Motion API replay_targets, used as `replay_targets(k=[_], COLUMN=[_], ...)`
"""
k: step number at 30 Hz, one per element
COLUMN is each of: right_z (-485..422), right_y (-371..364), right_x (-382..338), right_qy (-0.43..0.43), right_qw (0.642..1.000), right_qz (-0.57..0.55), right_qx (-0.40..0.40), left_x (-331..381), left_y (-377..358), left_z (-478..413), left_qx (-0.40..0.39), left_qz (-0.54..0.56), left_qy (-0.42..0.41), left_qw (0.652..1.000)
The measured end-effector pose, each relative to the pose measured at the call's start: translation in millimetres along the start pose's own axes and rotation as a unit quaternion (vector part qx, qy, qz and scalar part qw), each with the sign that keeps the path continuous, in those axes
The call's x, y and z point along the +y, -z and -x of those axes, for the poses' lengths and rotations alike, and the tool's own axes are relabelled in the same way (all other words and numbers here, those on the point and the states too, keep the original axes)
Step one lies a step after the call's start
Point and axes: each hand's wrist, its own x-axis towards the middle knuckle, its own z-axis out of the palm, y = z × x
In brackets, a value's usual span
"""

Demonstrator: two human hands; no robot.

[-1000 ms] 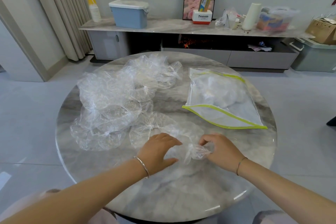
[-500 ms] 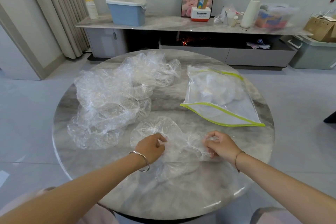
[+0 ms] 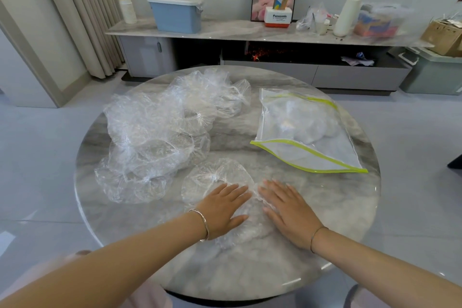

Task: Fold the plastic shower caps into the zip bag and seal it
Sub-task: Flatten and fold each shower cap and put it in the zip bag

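At far left on the round marble-look table (image 3: 332,237), a loose pile of shower caps (image 3: 155,137) waits for folding: clear, crinkled film, puffed with air, each rim gathered on thin elastic.

Just right of the pile and nearer me lies the single shower cap (image 3: 212,177) I am working on, spread on the tabletop with its puckered rim facing away from me. My left hand (image 3: 222,210) lies flat on it, fingers straight and together, gripping nothing and only pressing the film down. My right hand (image 3: 287,212) does the same beside it, palm down and fingers extended, its inner edge on the cap's right margin. Neither hand has hold of anything.

I judge the cap to be almost weightless, limp and slippery against the polished stone. It is likely to spring back as trapped air returns, and thin enough to tear if yanked. The elastic rim looks like the best place to take hold, since it bunches and gives the fingers something to pinch.

Farther right and farther from me, well apart from my hands, lies the zip bag (image 3: 305,132). It is flat, clear plastic with a yellow-green zip strip, its mouth gaping toward me. A pale, crumpled mass inside appears to be caps already packed.
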Motion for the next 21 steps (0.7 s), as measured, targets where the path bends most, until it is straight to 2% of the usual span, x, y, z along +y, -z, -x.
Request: replay_targets(k=[1,3,7,10,12,15,17,19,21], right_z=[2,4,6,5,3,1,0,-2,-4], right_y=[-4,-8,-13,-9,0,9,9,7,7], right_x=[4,10,12,9,4,-10,-20,-25,-23], right_qy=[-0.016,-0.027,-0.015,-0.018,-0.021,0.045,0.070,0.070,0.053], right_qw=[0.999,0.995,0.995,0.996,0.998,0.992,0.988,0.987,0.985], right_qz=[-0.010,-0.009,-0.006,-0.017,-0.054,-0.074,-0.060,-0.054,-0.073], right_qx=[-0.049,-0.095,-0.100,-0.089,-0.033,0.091,0.121,0.136,0.145], left_x=[-1,-4,-5,-12,-14,-10,-2,3,6], left_y=[0,0,15,28,35,40,40,37,37], left_z=[-1,-2,1,0,-1,-4,-5,-6,-6], left_qx=[-0.008,-0.015,-0.037,0.000,0.046,0.154,0.200,0.234,0.234], left_qz=[-0.006,-0.012,-0.013,-0.023,-0.033,-0.039,-0.046,-0.003,0.048], left_qy=[0.007,0.018,0.006,-0.003,-0.010,-0.042,-0.055,-0.057,-0.057], left_qw=[1.000,1.000,0.999,1.000,0.998,0.986,0.977,0.971,0.969])
